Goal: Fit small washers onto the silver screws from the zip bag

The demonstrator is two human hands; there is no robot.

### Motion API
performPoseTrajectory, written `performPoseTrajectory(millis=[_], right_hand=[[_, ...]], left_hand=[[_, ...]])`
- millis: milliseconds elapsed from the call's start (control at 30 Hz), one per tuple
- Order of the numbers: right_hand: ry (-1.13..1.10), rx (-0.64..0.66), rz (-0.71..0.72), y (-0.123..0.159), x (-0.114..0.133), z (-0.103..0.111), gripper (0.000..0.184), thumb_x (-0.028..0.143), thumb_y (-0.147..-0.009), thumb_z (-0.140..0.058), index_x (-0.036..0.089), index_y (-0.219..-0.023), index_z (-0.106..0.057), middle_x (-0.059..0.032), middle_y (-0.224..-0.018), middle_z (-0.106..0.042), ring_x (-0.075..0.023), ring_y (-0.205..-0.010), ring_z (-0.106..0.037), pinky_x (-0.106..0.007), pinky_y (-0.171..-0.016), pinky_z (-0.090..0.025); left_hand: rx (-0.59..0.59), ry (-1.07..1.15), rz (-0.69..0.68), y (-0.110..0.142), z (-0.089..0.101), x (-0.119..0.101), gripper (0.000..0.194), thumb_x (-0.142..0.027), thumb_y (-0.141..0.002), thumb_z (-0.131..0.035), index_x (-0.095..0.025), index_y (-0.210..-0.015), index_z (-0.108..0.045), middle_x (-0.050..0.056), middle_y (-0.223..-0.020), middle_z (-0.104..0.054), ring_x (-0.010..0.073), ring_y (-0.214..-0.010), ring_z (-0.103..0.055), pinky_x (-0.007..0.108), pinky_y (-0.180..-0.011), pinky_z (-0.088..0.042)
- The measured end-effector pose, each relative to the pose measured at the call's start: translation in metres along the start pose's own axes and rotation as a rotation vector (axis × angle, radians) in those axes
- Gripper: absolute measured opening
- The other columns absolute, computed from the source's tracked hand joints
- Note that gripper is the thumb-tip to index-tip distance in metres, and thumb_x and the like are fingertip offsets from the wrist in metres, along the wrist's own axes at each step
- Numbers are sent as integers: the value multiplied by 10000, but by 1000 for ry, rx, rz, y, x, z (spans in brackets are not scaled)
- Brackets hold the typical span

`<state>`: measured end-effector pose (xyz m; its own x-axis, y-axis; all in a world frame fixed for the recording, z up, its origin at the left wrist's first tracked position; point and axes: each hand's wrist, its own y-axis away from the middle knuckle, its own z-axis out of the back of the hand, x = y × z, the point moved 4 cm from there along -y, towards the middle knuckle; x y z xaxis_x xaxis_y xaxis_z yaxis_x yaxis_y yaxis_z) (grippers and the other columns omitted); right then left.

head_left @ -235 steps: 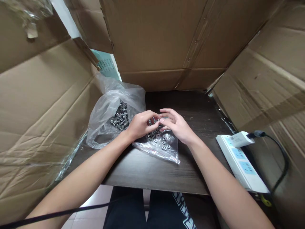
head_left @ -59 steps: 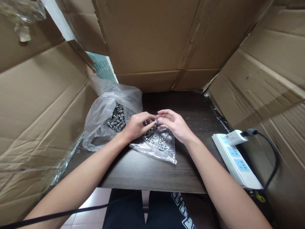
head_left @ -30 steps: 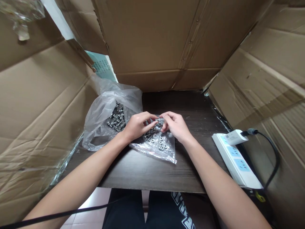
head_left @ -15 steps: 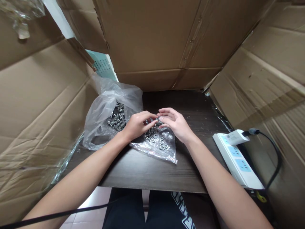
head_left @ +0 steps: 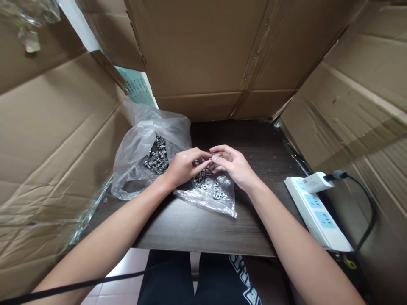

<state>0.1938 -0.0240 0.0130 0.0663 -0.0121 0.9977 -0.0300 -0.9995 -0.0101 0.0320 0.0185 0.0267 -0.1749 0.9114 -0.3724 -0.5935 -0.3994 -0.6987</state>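
Note:
My left hand (head_left: 186, 165) pinches a small silver bolt (head_left: 210, 159) between thumb and fingertips. From the other side my right hand (head_left: 233, 165) closes its thumb and forefinger round the bolt's other end, and its remaining fingers are curled loosely. The fingertips hide most of the bolt, so whether a nut sits on it I cannot tell. Right below both hands lies a flat clear zip bag (head_left: 219, 207) with loose nuts (head_left: 216, 190), washers and bolts on it. Left of my left hand, a larger plastic bag (head_left: 127, 156) gapes over a pile of bolts (head_left: 158, 159).
Cardboard walls (head_left: 203, 51) enclose the dark wooden table (head_left: 190, 231) at the back and both sides. A white power strip (head_left: 321, 216) with a plugged-in adapter (head_left: 318, 182) and black cable lies at the right. A dark strap (head_left: 95, 281) crosses the lower left.
A second ago my right fingers were drawn back and curled, with the bolt more exposed; now they are back on it. My left hand has kept its pinch. The bags have stayed put.

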Motion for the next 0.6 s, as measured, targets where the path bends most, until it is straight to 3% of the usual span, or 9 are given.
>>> performPoseTrajectory(millis=[100, 167, 267, 400, 467, 600], right_hand=[[79, -82, -67, 0, -2, 4, 214, 389, -873, -663, 183, -928, -674, -19, -703, -650, -146, -603, -634, -249, -505, -526], [46, -81, -25, 0, 1, 4, 222, 359, -821, -724, 195, -965, -682, -50, -875, -692, -181, -772, -682, -262, -556, -568], [-51, -2, 55, 2, 6, 1, 400, 293, -710, -829, 221, -1070, -669, -62, -1082, -700, -214, -970, -690, -305, -689, -625], [39, -59, -25, 1, 0, 3, 277, 386, -796, -763, 197, -964, -650, -7, -698, -663, -158, -586, -654, -276, -506, -572], [72, -105, -58, 0, -3, 5, 258, 436, -844, -709, 197, -915, -644, 4, -645, -627, -148, -521, -623, -264, -447, -538], [-42, -5, 39, 0, 3, 2, 346, 327, -747, -813, 212, -1038, -665, -52, -1006, -707, -202, -897, -708, -306, -659, -630]], left_hand=[[6, -6, 4, 0, -1, 1, 135, -228, -953, -661, -139, -1043, -707, 47, -881, -729, 103, -715, -664, 194, -636, -537], [-7, -7, 4, 0, 0, 1, 125, -219, -946, -667, -137, -1033, -707, 45, -880, -730, 102, -714, -665, 193, -635, -535], [-19, 5, -3, 1, 0, 1, 126, -208, -934, -683, -134, -1034, -709, 43, -881, -733, 98, -704, -664, 191, -637, -533], [4, 8, -4, 1, -1, 0, 126, -210, -935, -683, -140, -1036, -713, 40, -877, -733, 99, -701, -662, 197, -645, -537], [3, 2, 1, 0, -1, 0, 123, -208, -935, -681, -140, -1032, -714, 42, -878, -735, 102, -706, -666, 197, -643, -537], [-13, 6, 7, 1, 0, 1, 141, -205, -931, -687, -136, -1051, -717, 50, -905, -744, 103, -711, -672, 197, -651, -540]])
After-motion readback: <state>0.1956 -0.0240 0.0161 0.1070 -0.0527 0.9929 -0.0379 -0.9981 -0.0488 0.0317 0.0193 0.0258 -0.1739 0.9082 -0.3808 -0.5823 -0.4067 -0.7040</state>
